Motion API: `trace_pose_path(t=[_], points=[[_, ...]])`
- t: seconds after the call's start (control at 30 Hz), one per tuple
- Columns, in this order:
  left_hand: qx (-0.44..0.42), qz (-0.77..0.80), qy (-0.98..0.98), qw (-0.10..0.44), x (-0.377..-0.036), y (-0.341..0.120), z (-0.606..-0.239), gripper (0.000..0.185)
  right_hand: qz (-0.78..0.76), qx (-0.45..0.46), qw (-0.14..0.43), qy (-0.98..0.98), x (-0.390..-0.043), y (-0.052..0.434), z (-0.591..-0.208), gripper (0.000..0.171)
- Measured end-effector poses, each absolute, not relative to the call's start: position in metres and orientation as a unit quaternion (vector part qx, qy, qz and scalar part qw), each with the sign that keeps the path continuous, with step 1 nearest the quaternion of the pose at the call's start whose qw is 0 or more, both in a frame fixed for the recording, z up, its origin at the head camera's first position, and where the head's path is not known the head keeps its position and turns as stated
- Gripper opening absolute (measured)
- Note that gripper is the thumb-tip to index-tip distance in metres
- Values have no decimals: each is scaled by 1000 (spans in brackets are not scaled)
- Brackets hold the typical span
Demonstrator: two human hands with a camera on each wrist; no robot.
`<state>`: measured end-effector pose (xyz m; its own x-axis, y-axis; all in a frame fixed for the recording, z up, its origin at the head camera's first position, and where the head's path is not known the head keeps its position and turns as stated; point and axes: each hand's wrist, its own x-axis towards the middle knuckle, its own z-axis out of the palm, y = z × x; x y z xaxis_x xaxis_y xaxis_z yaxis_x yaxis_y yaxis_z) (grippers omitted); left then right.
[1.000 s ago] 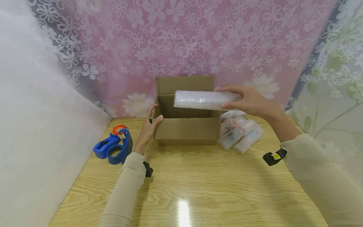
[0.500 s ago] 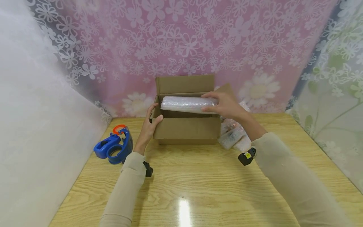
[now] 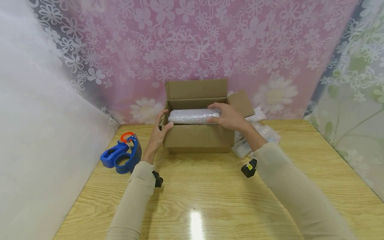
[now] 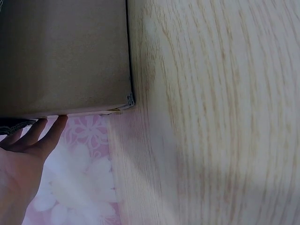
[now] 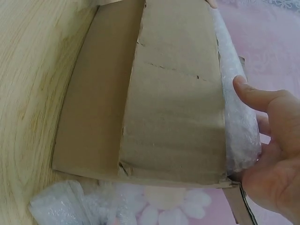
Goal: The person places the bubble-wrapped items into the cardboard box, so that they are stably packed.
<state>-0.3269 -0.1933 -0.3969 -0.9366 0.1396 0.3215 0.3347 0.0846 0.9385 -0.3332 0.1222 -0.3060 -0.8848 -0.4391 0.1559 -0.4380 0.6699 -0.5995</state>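
An open cardboard box [image 3: 198, 136] stands on the table with its flaps spread. My left hand [image 3: 156, 136] grips the box's left edge, thumb at the front corner; in the left wrist view its fingers [image 4: 51, 135] lie along the box's side. My right hand [image 3: 228, 116] holds a long roll wrapped in bubble wrap [image 3: 189, 116] by its right end, thumb in front and fingers behind. The roll lies level within the box opening, its lower part hidden by the front wall. In the right wrist view the thumb [image 5: 255, 96] presses on the wrap [image 5: 239, 122].
Several smaller bubble-wrapped packets [image 3: 264, 133] lie right of the box, partly behind the right forearm. To the left sit a blue tape dispenser [image 3: 127, 160] and an orange tape roll [image 3: 127, 136]. A floral curtain [image 3: 198, 50] hangs behind the box.
My right hand has moved left and down, carrying the wrapped roll from above the box into its opening. The left hand stays on the box's left edge.
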Motion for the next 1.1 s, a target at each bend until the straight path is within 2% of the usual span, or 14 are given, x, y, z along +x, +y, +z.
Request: trace_pose_path(t=[0.13, 0.37, 0.6, 0.9, 1.1], points=[[-166, -659, -730, 76, -328, -192, -399, 68, -310, -239, 4, 920, -334, 117, -309, 61], [-170, -658, -727, 94, -347, -192, -424, 64, -325, -232, 30, 916, -334, 113, -318, 58], [-172, -670, -719, 75, -330, -191, -402, 67, -354, -224, 35, 907, -335, 110, -320, 57], [-172, -657, -730, 77, -328, -192, -400, 67, -364, -238, 42, 900, -336, 110, -320, 56], [-165, -659, -731, 64, -326, -193, -398, 70, -354, -243, 67, 901, -337, 110, -319, 56]])
